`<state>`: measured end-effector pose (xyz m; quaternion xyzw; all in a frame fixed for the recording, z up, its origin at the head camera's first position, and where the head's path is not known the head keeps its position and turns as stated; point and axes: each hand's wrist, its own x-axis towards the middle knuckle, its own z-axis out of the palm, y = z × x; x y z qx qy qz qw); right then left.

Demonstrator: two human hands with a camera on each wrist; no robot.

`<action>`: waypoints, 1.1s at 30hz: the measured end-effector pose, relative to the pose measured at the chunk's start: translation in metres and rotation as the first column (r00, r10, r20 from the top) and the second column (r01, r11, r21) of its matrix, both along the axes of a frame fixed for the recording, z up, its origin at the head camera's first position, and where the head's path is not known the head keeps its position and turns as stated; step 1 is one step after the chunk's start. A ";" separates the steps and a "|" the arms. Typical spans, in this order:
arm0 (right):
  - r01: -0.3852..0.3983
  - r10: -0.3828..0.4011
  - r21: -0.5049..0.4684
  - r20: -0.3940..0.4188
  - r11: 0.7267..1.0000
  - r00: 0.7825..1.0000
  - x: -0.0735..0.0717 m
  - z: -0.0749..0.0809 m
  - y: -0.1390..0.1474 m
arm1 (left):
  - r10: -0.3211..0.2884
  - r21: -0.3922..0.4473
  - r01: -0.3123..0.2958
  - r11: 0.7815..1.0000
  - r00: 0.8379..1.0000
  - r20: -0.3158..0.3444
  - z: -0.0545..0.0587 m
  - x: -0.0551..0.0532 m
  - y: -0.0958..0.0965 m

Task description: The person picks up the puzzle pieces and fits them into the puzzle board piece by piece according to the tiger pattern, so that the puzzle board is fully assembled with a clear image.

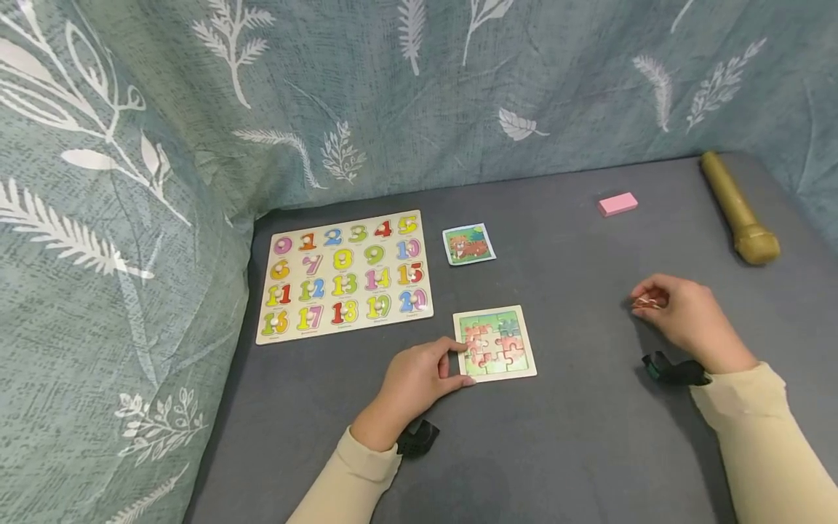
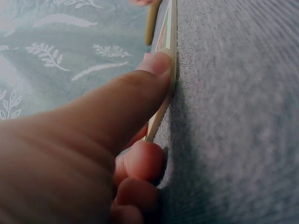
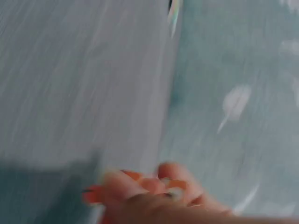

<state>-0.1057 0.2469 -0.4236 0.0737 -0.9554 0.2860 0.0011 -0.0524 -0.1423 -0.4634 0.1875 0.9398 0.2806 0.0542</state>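
Observation:
A small square jigsaw puzzle in a pale wooden frame lies mid-table, its middle a bare gap among the fitted pieces. My left hand holds the frame at its left side, thumb by the lower left corner and index finger on the left edge. In the left wrist view the thumb presses the frame's edge. Well to the right of the puzzle, just above the table, my right hand pinches an orange jigsaw piece. The fingers partly cover it, and whether there is more than one piece I cannot tell.
Behind the puzzle lies a tiger picture card. A wooden number board is at the left. A pink block and an olive-gold club-shaped object lie at the back right. A leaf-patterned curtain borders the table.

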 end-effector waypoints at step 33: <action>-0.345 0.381 0.180 -0.229 0.921 0.896 0.028 -0.027 -0.157 | -0.016 -0.011 0.016 1.000 1.000 0.004 -0.003 -0.002 0.007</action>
